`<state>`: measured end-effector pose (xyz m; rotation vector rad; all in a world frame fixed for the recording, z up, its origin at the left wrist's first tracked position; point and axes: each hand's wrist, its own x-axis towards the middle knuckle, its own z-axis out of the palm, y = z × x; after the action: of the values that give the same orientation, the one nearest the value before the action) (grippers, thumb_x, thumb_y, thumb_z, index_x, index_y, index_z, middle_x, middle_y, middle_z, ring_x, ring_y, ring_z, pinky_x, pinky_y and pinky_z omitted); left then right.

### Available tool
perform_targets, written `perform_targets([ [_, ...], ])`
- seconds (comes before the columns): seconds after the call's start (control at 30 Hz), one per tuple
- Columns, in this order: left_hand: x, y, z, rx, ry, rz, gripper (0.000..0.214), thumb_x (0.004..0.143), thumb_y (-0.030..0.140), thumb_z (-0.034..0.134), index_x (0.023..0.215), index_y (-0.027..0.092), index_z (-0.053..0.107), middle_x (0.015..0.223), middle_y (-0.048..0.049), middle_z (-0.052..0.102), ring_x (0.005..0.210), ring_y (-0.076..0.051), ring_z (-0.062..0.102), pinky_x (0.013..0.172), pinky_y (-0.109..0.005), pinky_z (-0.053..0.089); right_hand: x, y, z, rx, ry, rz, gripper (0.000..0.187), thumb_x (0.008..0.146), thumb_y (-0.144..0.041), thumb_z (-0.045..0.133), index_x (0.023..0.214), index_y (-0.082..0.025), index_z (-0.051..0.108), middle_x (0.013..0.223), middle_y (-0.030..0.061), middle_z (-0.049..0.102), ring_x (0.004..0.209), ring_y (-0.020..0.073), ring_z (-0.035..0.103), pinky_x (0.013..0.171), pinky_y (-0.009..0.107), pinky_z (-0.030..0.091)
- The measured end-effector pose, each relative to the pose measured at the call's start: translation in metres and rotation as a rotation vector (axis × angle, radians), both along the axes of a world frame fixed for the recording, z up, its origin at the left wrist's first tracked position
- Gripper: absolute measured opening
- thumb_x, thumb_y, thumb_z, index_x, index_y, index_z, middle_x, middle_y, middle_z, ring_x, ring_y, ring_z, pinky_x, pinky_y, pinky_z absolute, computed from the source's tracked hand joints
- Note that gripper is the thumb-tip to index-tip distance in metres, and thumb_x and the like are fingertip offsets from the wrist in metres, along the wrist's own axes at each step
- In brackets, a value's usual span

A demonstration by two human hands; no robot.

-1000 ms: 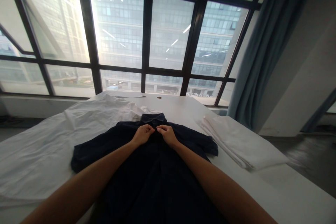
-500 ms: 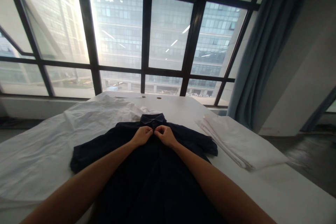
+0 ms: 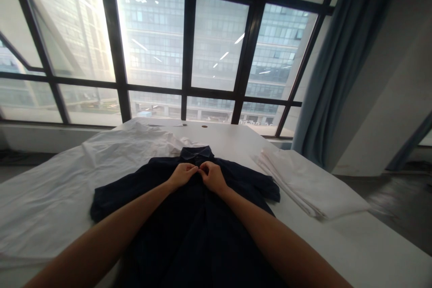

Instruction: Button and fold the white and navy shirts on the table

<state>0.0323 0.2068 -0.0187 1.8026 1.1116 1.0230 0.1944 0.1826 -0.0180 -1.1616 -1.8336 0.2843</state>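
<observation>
A dark navy short-sleeved shirt (image 3: 141, 189) lies flat on the white table (image 3: 371, 243), collar pointing away from me toward the window. My left hand (image 3: 181, 174) and my right hand (image 3: 212, 176) meet just below the collar, at the middle of the shirt's front. The fingertips of both hands pinch the fabric at the placket and touch each other there. What is between the fingers is too small and dark to make out. Both forearms stretch over the shirt's body.
A crumpled white garment (image 3: 128, 146) lies behind and left of the dark shirt, spreading over the table's left side. A folded stack of white cloth (image 3: 310, 184) sits at the right. Large windows and a blue-grey curtain (image 3: 344, 63) stand beyond the table.
Both hands have stayed at the shirt's upper front; the fingertips have drawn closer and shifted slightly. The shirt has not moved.
</observation>
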Motion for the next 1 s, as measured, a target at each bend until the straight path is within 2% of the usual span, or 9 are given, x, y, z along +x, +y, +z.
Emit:
perform_targets([
  [0.13, 0.002, 0.001, -0.001, 0.024, 0.051, 0.034, 0.031, 0.075, 0.041, 0.052, 0.062, 0.014, 0.059, 0.053, 0.0041, 0.047, 0.051, -0.009, 0.039, 0.049, -0.022, 0.027, 0.0, -0.002, 0.001, 0.034, -0.066, -0.001, 0.004, 0.078, -0.02, 0.063, 0.079, -0.017, 0.065, 0.079, 0.0045, 0.068, 0.071, 0.0156, 0.06, 0.067, 0.025, 0.045],
  [0.33, 0.003, 0.004, -0.005, 0.138, 0.142, 0.082, 0.024, 0.078, 0.03, 0.047, 0.057, 0.018, 0.048, 0.054, 0.005, 0.042, 0.052, -0.01, 0.038, 0.051, -0.023, 0.028, -0.002, 0.0, 0.003, -0.062, -0.06, -0.04, 0.009, 0.078, -0.021, 0.059, 0.079, -0.017, 0.066, 0.078, 0.004, 0.069, 0.07, 0.0156, 0.062, 0.067, 0.025, 0.045],
  [0.5, 0.003, 0.001, -0.006, 0.212, 0.223, 0.087, 0.019, 0.082, 0.029, 0.049, 0.069, 0.017, 0.055, 0.059, 0.003, 0.052, 0.056, -0.012, 0.048, 0.055, -0.023, 0.033, 0.002, 0.006, 0.004, -0.149, -0.072, -0.053, 0.011, 0.077, -0.023, 0.057, 0.073, -0.017, 0.065, 0.071, 0.0028, 0.067, 0.065, 0.0144, 0.059, 0.062, 0.024, 0.042],
  [0.7, 0.003, -0.019, 0.006, 0.307, 0.52, 0.24, 0.018, 0.089, 0.033, 0.051, 0.098, 0.023, 0.064, 0.075, -0.0003, 0.067, 0.073, -0.018, 0.063, 0.062, -0.025, 0.037, 0.011, 0.016, -0.001, -0.312, 0.043, 0.111, 0.013, 0.077, -0.023, 0.058, 0.071, -0.014, 0.064, 0.066, 0.0001, 0.062, 0.059, 0.0116, 0.053, 0.057, 0.022, 0.039],
  [0.8, 0.002, -0.023, 0.01, 0.289, 0.57, 0.31, 0.02, 0.09, 0.036, 0.051, 0.097, 0.022, 0.064, 0.084, -0.0032, 0.07, 0.081, -0.021, 0.065, 0.067, -0.027, 0.041, 0.011, 0.015, 0.0, -0.252, 0.053, 0.095, 0.015, 0.079, -0.026, 0.059, 0.076, -0.014, 0.066, 0.07, 0.0012, 0.065, 0.063, 0.0123, 0.056, 0.06, 0.023, 0.041],
  [0.9, 0.0, -0.02, 0.007, 0.313, 0.548, 0.261, 0.02, 0.089, 0.032, 0.05, 0.093, 0.019, 0.065, 0.092, -0.0069, 0.071, 0.088, -0.022, 0.065, 0.076, -0.03, 0.044, 0.012, 0.011, 0.008, -0.181, -0.011, 0.032, 0.016, 0.082, -0.025, 0.057, 0.079, -0.014, 0.068, 0.074, 0.0031, 0.068, 0.066, 0.0132, 0.059, 0.064, 0.024, 0.043],
  [1.0, -0.001, -0.017, 0.002, 0.378, 0.546, 0.133, 0.016, 0.084, 0.026, 0.055, 0.092, 0.019, 0.068, 0.098, -0.0085, 0.07, 0.097, -0.024, 0.062, 0.087, -0.032, 0.044, 0.017, 0.005, 0.02, -0.189, -0.179, 0.074, 0.016, 0.078, -0.031, 0.064, 0.077, -0.016, 0.07, 0.074, 0.003, 0.068, 0.066, 0.014, 0.06, 0.062, 0.024, 0.043],
])
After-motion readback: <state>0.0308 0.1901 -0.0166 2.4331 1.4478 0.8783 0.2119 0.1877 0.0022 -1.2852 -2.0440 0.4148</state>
